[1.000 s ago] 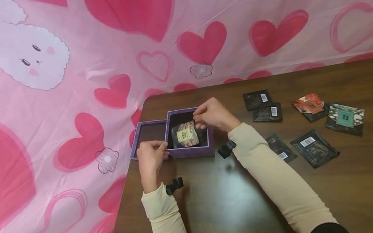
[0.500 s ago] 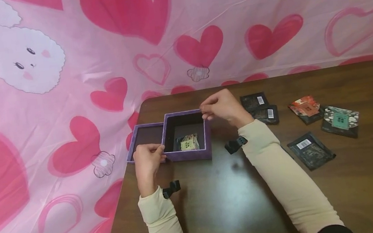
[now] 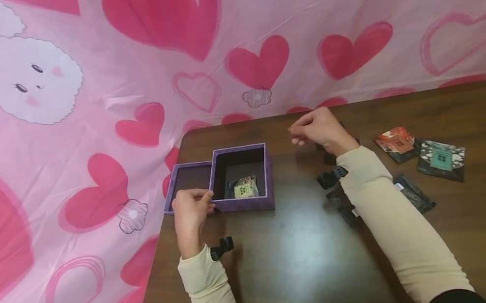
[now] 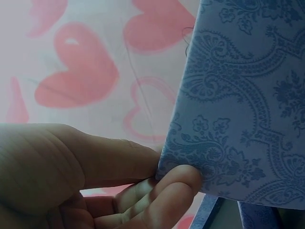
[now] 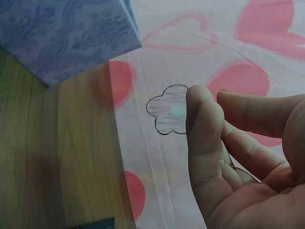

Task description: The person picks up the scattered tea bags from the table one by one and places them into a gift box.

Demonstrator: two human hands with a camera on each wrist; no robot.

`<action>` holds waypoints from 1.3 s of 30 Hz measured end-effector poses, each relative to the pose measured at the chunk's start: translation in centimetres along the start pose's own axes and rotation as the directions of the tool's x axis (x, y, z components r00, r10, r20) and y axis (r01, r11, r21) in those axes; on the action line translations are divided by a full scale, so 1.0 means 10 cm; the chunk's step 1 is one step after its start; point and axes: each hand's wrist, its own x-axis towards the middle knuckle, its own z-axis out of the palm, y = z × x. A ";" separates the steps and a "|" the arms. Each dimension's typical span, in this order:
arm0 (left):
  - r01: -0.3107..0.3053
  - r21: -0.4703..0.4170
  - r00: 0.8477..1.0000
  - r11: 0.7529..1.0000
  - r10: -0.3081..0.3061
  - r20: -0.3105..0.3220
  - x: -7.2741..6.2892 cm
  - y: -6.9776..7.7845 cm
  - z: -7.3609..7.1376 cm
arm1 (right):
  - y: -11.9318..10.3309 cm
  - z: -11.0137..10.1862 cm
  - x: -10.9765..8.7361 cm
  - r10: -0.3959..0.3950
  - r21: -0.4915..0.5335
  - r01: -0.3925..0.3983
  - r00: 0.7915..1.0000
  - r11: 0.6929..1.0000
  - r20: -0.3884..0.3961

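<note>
My left hand [image 3: 191,213] pinches the front left corner of a purple patterned box [image 3: 244,204], seen close up in the left wrist view as a box wall [image 4: 248,109] between thumb and fingers. Inside the box lies a sachet [image 3: 245,188] with a yellow-green label. Beside it on the left is the shallow box lid [image 3: 190,178], inside face up. To the right of the box, my right hand [image 3: 318,128] is raised over the table with fingers loosely bent. Nothing shows between its fingertips in the right wrist view.
Several sachets lie on the brown table [image 3: 299,264]: a red-labelled one [image 3: 397,142], a green-labelled one [image 3: 441,158] and dark ones, such as one [image 3: 414,194] partly behind my right sleeve. A pink heart-print cloth [image 3: 194,23] hangs behind and left.
My right hand has let go of the sachet, which now lies lower in the box, and has moved right, over the dark sachets. My left hand has stayed at the box corner.
</note>
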 end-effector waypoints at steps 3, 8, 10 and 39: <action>-0.001 0.008 1.000 1.000 0.001 -0.010 0.00 -0.01 -0.01 | 0.04 -0.08 0.01 -0.015 -0.011 0.015 1.000 1.000 0.006; 0.004 -0.003 1.000 1.000 -0.004 0.018 0.00 0.00 -0.01 | 0.12 -0.31 0.05 -0.003 -0.077 -0.001 0.998 0.997 -0.055; 0.002 0.006 1.000 1.000 -0.002 0.020 0.00 0.00 -0.01 | 0.14 -0.39 0.07 0.008 -0.095 -0.014 0.998 0.995 -0.067; -0.008 -0.006 0.999 1.000 0.009 0.038 0.01 -0.02 0.01 | 0.70 -1.03 0.47 -0.030 -0.482 -0.140 0.945 0.865 -0.327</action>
